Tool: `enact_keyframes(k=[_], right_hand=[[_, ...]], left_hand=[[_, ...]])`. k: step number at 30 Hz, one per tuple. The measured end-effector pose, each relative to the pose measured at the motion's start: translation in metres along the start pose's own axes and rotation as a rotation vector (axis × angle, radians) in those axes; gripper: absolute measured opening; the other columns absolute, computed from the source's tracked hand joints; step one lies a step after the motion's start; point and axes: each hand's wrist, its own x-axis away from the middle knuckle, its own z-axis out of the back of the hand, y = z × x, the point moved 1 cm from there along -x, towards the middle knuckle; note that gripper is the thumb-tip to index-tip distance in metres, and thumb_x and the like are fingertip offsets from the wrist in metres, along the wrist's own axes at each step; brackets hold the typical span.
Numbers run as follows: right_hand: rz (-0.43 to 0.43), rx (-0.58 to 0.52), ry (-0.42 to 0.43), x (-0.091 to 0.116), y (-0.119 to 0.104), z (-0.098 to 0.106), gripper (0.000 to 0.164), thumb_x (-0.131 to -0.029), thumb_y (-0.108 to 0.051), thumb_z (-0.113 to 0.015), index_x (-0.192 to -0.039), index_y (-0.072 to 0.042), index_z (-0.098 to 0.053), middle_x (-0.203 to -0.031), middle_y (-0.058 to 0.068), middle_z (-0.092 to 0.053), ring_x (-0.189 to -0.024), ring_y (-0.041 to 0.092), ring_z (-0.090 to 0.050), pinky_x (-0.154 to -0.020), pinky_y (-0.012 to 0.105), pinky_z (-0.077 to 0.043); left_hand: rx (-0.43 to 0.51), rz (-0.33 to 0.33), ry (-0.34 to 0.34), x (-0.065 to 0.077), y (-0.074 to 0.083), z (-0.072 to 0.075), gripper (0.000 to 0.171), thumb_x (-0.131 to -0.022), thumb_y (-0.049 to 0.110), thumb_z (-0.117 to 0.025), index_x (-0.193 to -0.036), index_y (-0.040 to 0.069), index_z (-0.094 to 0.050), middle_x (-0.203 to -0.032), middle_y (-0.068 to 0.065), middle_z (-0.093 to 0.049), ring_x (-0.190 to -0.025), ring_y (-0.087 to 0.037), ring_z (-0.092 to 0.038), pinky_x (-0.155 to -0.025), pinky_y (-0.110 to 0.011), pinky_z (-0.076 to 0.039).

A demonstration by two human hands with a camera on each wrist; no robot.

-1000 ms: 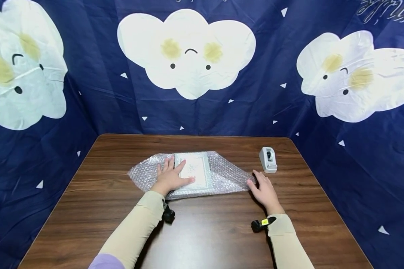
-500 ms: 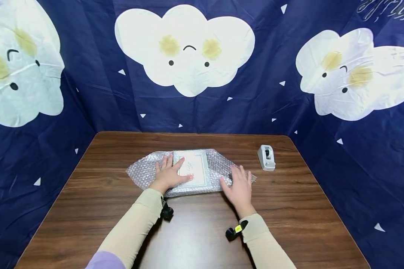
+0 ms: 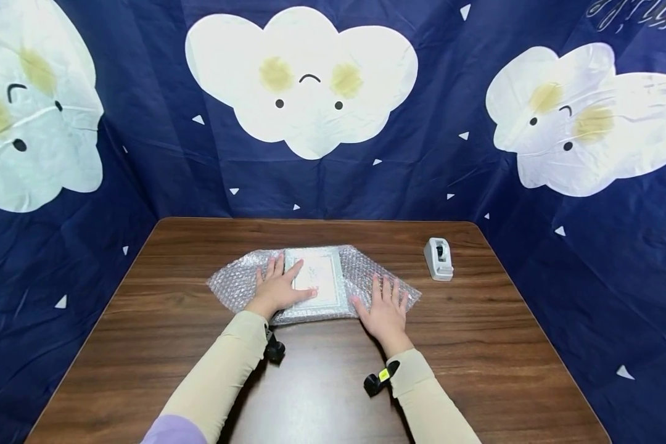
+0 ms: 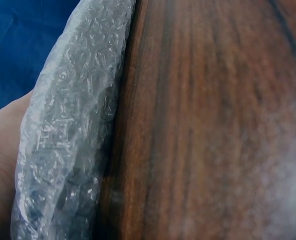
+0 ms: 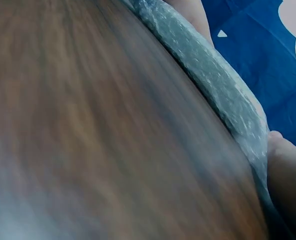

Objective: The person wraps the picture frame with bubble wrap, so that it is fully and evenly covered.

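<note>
The left arm (image 3: 216, 370) and right arm (image 3: 433, 401) stretch toward the far edge of the surface (image 3: 322, 394). The left hand (image 3: 278, 290) lies palm down, thumb toward the right edge; the right hand (image 3: 385, 314) has its fingers spread.

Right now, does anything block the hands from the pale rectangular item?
No separate object does: the left hand lies partly over the pale item, the right hand on the bubble wrap to its right. Whether wrap covers its face is unclear.
</note>
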Motion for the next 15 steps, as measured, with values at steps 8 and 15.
enact_keyframes(k=[8,15], right_hand=[[-0.124,-0.004,-0.004,0.001,0.025,0.01,0.109,-0.09,-0.08,-0.04,-0.163,-0.005,-0.008,-0.167,0.025,-0.003,-0.153,0.044,0.007,-0.119,0.063,0.009],[-0.239,-0.078,0.018,0.009,0.041,0.014,0.122,-0.085,-0.084,-0.045,-0.161,0.001,-0.001,-0.163,0.034,0.003,-0.151,0.048,0.011,-0.117,0.065,0.012]], left_hand=[[0.047,-0.02,0.029,0.0,-0.002,0.0,0.103,-0.079,0.083,-0.058,-0.162,0.031,-0.025,-0.168,-0.019,0.006,-0.154,-0.039,0.012,-0.115,-0.07,0.009],[0.059,-0.022,0.032,0.001,-0.004,-0.004,0.103,-0.079,0.083,-0.057,-0.162,0.03,-0.025,-0.168,-0.019,0.006,-0.154,-0.039,0.011,-0.115,-0.069,0.01]])
